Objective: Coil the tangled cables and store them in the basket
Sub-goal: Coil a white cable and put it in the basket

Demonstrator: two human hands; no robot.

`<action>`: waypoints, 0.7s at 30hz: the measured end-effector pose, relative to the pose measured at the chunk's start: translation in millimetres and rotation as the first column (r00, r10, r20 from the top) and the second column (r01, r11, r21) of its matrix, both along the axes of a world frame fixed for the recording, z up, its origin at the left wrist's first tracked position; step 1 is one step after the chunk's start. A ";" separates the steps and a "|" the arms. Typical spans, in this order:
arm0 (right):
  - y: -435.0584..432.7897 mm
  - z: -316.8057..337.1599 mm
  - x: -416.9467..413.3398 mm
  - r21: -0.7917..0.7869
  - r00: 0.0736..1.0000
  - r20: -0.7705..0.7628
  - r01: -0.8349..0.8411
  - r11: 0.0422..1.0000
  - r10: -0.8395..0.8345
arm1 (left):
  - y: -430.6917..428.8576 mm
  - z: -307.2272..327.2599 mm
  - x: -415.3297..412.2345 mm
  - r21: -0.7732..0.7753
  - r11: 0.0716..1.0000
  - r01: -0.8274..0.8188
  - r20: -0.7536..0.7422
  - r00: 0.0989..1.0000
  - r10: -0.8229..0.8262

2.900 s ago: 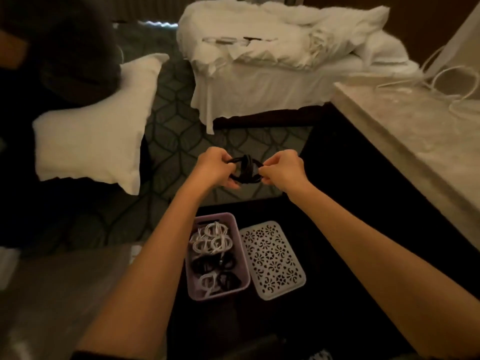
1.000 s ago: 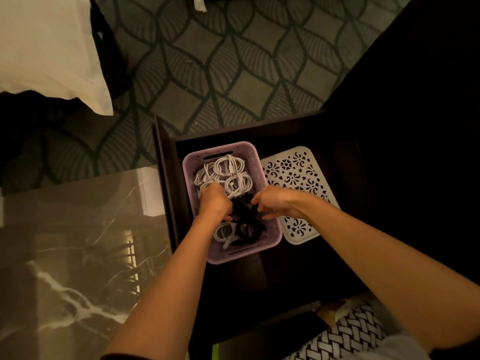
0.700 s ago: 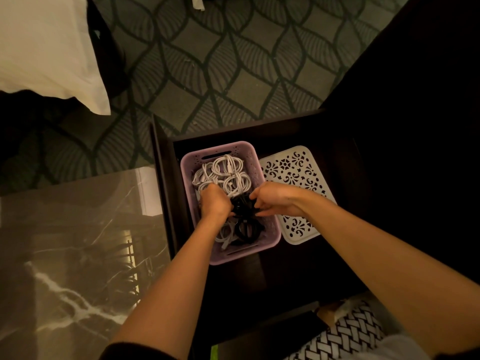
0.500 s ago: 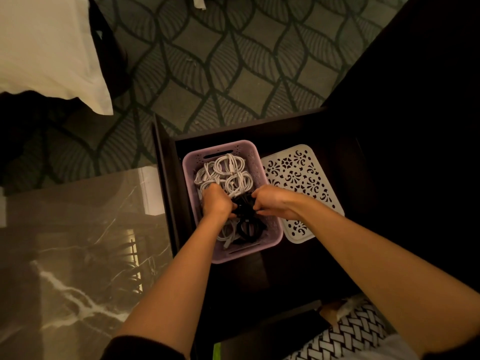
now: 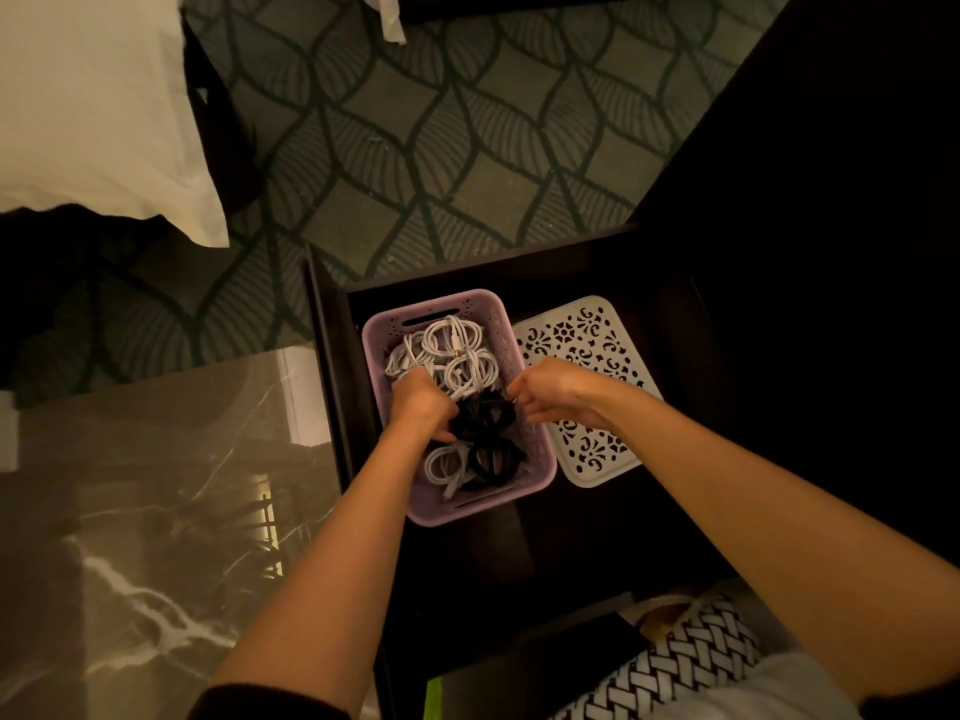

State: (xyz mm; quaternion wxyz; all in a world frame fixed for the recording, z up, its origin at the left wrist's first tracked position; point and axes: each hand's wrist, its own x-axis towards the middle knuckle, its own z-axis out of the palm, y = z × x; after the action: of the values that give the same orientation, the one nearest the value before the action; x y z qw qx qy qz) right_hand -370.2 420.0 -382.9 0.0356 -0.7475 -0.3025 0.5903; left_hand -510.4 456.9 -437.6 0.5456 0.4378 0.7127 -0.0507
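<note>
When we examined the open drawer (image 5: 324, 366), we found the black coil (image 5: 485, 414) lowered into the middle of the purple basket (image 5: 431, 304); some seconds earlier both hands had held it up in the air, clear of the drawer. The left hand (image 5: 420, 407) was clamped on the coil's left side, fingers curled round it. The right hand (image 5: 553, 394) had drawn slightly toward the basket's right wall. Its fingertips (image 5: 522, 392) lay at the coil's edge, and we could not tell whether they pinched it or had let go. The basket stood along the drawer's left edge, with white coils (image 5: 452, 350) at its far end and a second black coil (image 5: 493, 459) at its near end. The white lid (image 5: 587, 350) lay just beside it, toward the drawer's right edge. We judged this cable stored but for its release, and the lid not yet fitted.
</note>
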 end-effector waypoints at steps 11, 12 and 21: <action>-15.9 43.5 21.5 0.123 0.994 0.055 0.086 0.989 -0.093 | -6.6 48.3 19.2 0.207 0.958 0.197 -0.082 0.980 -0.183; -17.3 54.9 26.5 0.182 0.987 0.063 0.133 0.974 -0.147 | -7.1 63.8 28.6 0.248 0.941 0.229 -0.073 0.973 -0.218; -45.5 213.9 85.3 0.745 0.855 0.110 0.267 0.611 -0.507 | -13.2 230.3 121.5 0.772 0.623 0.127 0.108 0.940 -0.325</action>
State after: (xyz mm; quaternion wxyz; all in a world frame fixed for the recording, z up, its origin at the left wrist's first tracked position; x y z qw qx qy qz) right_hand -284.9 374.5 -169.1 0.3992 -0.8058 -0.3352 0.2809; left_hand -388.9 443.7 -207.3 0.3838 0.7138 0.5370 0.2340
